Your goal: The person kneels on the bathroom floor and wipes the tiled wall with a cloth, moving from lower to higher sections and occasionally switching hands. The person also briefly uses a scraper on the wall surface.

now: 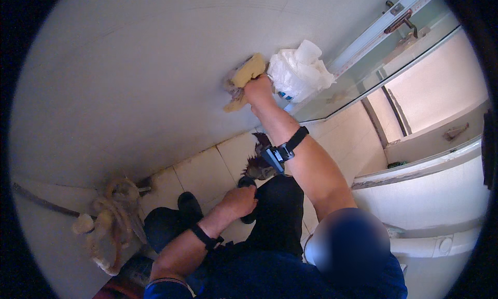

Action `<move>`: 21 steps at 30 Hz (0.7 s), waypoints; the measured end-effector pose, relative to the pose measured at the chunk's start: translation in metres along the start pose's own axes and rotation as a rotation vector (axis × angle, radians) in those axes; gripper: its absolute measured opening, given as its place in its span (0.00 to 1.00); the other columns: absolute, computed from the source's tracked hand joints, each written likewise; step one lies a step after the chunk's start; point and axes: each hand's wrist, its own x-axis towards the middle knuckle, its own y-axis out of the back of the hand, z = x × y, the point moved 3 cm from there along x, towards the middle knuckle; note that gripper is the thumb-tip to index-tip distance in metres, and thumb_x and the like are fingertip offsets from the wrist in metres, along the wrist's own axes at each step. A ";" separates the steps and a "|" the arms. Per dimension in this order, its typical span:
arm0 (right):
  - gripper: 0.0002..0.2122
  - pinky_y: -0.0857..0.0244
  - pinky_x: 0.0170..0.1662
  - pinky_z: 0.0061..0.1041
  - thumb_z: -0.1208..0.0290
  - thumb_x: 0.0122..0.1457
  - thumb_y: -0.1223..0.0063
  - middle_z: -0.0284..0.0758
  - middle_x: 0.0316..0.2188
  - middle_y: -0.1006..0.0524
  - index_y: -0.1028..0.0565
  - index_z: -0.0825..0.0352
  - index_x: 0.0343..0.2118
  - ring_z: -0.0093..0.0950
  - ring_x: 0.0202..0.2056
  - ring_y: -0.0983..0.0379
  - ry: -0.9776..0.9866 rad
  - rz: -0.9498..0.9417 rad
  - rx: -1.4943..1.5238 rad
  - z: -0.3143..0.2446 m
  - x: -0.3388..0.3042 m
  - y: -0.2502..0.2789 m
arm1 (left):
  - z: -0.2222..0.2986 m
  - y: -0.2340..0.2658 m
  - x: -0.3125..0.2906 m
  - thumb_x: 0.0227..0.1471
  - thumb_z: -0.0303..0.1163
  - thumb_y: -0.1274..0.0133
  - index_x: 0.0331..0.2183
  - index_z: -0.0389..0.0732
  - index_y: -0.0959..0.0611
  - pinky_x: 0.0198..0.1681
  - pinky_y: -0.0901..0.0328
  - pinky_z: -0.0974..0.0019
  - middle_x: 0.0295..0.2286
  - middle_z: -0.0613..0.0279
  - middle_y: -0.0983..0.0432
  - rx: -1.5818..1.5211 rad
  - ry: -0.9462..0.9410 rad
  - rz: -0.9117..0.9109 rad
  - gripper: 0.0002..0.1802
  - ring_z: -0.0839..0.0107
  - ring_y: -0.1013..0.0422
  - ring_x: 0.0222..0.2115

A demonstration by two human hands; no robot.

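At arm's length, my right hand (pixel 259 89) is closed on a yellow rag (pixel 249 70), up against the pale wall. A greyish crumpled part and a lower yellow flap hang beside my fingers; whether it is one cloth or two I cannot tell. A white plastic bag (pixel 294 77) with a white roll (pixel 308 52) on top sits just right of that hand. My left hand (pixel 238 201) is curled into a loose fist by my knee, with nothing seen in it. Both wrists wear black straps; the right one carries a small device.
A dark, ragged, bristle-edged thing (pixel 258 161) lies on the tiled floor (pixel 205 169) between wall and knee. Coiled, dirty hoses (pixel 116 216) lie at the left. A glass panel with a metal handle (pixel 399 22) stands at upper right, and a white pipe (pixel 436 244) runs at lower right.
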 end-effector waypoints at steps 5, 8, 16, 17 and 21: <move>0.13 0.28 0.48 0.32 0.79 0.61 0.45 0.40 0.45 0.20 0.27 0.73 0.49 0.32 0.46 0.23 0.118 0.114 -0.133 -0.041 0.003 0.007 | -0.005 -0.006 0.004 0.60 0.41 0.45 0.45 0.36 0.25 0.43 0.29 0.39 0.38 0.41 0.19 0.010 -0.008 0.020 0.20 0.40 0.23 0.41; 0.17 0.29 0.52 0.38 0.75 0.59 0.42 0.47 0.46 0.21 0.28 0.74 0.50 0.40 0.48 0.23 0.117 0.062 -0.046 -0.053 0.010 0.011 | -0.006 -0.009 0.004 0.59 0.41 0.45 0.46 0.36 0.25 0.44 0.29 0.39 0.38 0.41 0.19 -0.008 0.012 0.003 0.20 0.40 0.23 0.41; 0.16 0.29 0.51 0.35 0.75 0.62 0.43 0.46 0.44 0.20 0.30 0.76 0.50 0.36 0.48 0.23 0.143 0.031 0.136 -0.101 0.001 0.035 | -0.011 -0.013 0.004 0.59 0.41 0.45 0.45 0.35 0.24 0.43 0.29 0.39 0.37 0.41 0.19 -0.015 -0.002 0.015 0.20 0.40 0.23 0.40; 0.15 0.29 0.51 0.34 0.74 0.63 0.44 0.46 0.44 0.20 0.30 0.76 0.49 0.36 0.48 0.23 0.156 -0.005 0.162 -0.104 -0.001 0.036 | -0.012 -0.014 0.005 0.59 0.41 0.45 0.45 0.35 0.24 0.43 0.29 0.39 0.36 0.41 0.19 -0.017 0.000 0.018 0.20 0.40 0.23 0.40; 0.18 0.22 0.40 0.33 0.78 0.62 0.42 0.41 0.46 0.23 0.33 0.75 0.52 0.31 0.44 0.22 0.271 0.027 0.079 -0.118 0.003 0.043 | -0.016 -0.023 0.008 0.59 0.41 0.45 0.46 0.37 0.24 0.44 0.29 0.40 0.37 0.42 0.19 0.001 -0.003 0.016 0.20 0.40 0.23 0.40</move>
